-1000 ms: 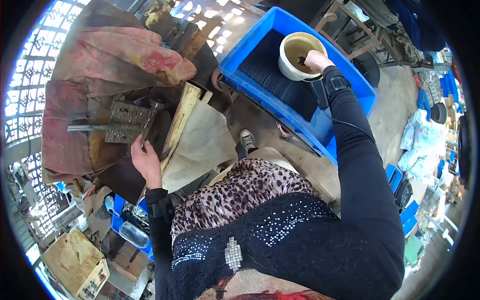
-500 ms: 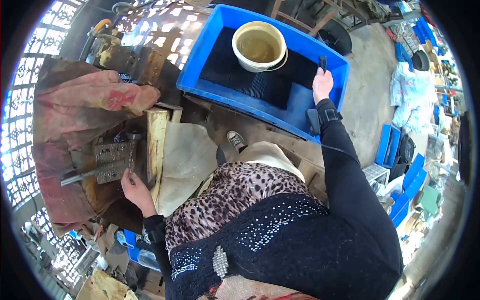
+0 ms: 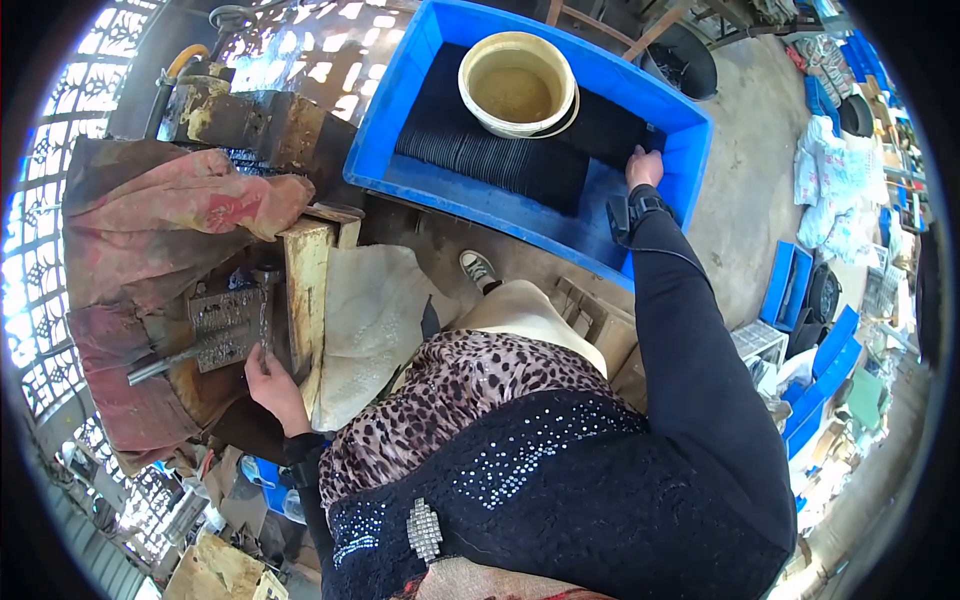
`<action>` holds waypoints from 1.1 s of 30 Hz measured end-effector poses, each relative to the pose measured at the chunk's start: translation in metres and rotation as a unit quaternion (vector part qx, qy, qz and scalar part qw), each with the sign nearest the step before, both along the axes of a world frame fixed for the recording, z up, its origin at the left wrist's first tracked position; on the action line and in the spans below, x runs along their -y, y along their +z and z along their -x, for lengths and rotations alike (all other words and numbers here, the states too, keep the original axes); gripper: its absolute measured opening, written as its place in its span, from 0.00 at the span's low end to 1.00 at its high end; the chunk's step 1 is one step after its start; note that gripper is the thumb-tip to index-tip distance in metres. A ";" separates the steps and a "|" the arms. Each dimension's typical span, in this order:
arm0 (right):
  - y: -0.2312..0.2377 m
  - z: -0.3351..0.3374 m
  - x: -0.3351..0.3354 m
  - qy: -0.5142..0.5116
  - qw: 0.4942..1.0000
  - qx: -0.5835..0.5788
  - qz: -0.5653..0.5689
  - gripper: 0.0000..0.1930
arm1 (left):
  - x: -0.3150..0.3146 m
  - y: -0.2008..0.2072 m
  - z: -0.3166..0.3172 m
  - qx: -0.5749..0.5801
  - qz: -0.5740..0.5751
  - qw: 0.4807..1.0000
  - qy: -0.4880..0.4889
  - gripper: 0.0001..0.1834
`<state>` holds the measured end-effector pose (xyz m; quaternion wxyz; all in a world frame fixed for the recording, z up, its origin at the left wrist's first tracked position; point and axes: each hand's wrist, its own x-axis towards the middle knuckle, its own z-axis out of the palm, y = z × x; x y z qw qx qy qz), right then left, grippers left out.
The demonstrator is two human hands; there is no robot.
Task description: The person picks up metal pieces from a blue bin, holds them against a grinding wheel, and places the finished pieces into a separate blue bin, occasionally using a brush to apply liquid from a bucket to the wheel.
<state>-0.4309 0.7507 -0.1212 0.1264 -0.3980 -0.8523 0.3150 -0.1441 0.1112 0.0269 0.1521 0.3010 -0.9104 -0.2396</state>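
My left hand (image 3: 276, 396) is closed on the lower end of a thin metal rod (image 3: 266, 318), beside a wet, speckled metal plate (image 3: 221, 322) on the machine. My right hand (image 3: 645, 169) reaches into a large blue plastic bin (image 3: 440, 193), its fingers curled at the right end of the dark pieces. It seems to grip a dark flat piece (image 3: 650, 129), of which only a little shows. Thin dark flat pieces (image 3: 480, 160) stand packed in rows across the bin. A cream bucket (image 3: 515, 125) of cloudy liquid rests on them.
A stained red cloth (image 3: 180, 200) drapes over the machine at left. By my legs is a wooden post (image 3: 306, 290) with a pale sheet (image 3: 370, 310) beside it. Behind the bin stands a black tub (image 3: 682, 75). Blue trays (image 3: 785, 285) and white sacks (image 3: 835, 195) lie at right.
My right hand has lowered the dark piece it held upright and drawn it in against the row's right end. The left hand stays at the rod. The view has shifted slightly.
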 end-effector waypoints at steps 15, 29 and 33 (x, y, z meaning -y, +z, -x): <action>0.021 0.000 -0.002 0.085 0.975 0.152 -0.135 0.16 | -0.002 0.005 0.003 -0.001 -0.005 1.000 0.009 0.15; 0.066 -0.044 0.053 0.127 0.951 0.108 -0.260 0.11 | -0.008 0.010 0.004 -0.018 0.051 0.998 -0.010 0.13; 0.113 -0.036 0.090 0.288 0.943 -0.052 -0.162 0.13 | -0.011 0.006 0.003 -0.050 0.054 0.997 -0.014 0.12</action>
